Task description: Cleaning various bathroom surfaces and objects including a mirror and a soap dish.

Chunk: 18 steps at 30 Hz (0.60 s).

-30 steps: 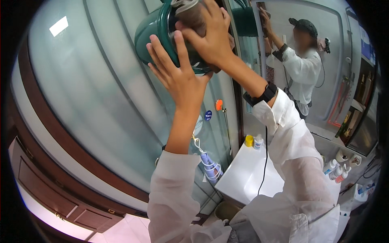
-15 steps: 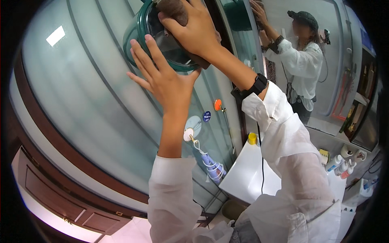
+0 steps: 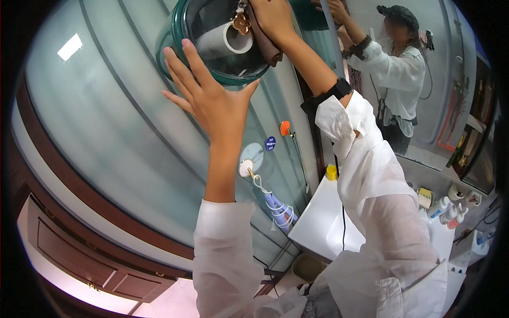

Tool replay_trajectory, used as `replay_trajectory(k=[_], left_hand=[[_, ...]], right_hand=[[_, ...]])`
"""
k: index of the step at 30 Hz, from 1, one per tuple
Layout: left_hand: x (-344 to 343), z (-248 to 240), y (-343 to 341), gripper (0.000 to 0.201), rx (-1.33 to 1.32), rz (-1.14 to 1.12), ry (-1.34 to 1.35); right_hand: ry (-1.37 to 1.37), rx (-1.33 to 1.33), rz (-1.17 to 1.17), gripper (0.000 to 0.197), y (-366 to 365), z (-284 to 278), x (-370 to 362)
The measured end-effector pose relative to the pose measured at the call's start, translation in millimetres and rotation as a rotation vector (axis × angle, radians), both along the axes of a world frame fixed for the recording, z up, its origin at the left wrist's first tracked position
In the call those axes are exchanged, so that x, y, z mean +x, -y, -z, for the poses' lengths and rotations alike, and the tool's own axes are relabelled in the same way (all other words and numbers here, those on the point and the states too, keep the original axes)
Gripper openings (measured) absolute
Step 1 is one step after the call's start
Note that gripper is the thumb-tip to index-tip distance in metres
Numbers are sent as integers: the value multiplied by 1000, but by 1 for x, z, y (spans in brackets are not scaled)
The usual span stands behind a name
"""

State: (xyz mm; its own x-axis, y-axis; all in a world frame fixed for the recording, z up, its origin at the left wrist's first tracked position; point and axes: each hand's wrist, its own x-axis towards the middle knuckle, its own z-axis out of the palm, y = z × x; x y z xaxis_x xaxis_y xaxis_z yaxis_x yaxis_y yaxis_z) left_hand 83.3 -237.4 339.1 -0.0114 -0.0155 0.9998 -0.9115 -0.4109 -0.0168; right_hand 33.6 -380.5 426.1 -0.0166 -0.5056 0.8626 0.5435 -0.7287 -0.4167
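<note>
A round dark-green toilet paper dispenser with a see-through front is on the frosted glass wall near the top edge. Behind its front lies a white paper roll, its hollow end facing me. My left hand rests against the dispenser's lower left rim, fingers spread and thumb out. At its right side my right hand presses a brown cloth to the cover; its fingertips are partly cut off by the top edge. A gold flower-shaped charm hangs in front of the roll.
Below on the glass are an orange hook and a white hook with a corded lilac appliance. A white basin with a yellow object stands lower right, near several bottles. A mirror hangs at right.
My right hand and the brown cloth have moved up and to the right across the dispenser, uncovering the paper roll and charm. My left hand stays at the rim.
</note>
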Motion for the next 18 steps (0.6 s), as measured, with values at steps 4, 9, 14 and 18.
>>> replay_trajectory(k=[4,9,14,18], left_hand=[[-2,2,-2,127,8,17,-46],[-9,17,-7,124,31,27,-68],[-11,30,-1,123,50,9,-74],[-9,36,2,122,51,36,-74]], right_hand=[[7,61,-18,40,10,17,9],[101,21,-22,56,14,48,18],[-22,36,-20,50,24,61,13],[-1,13,-61,46,27,66,15]])
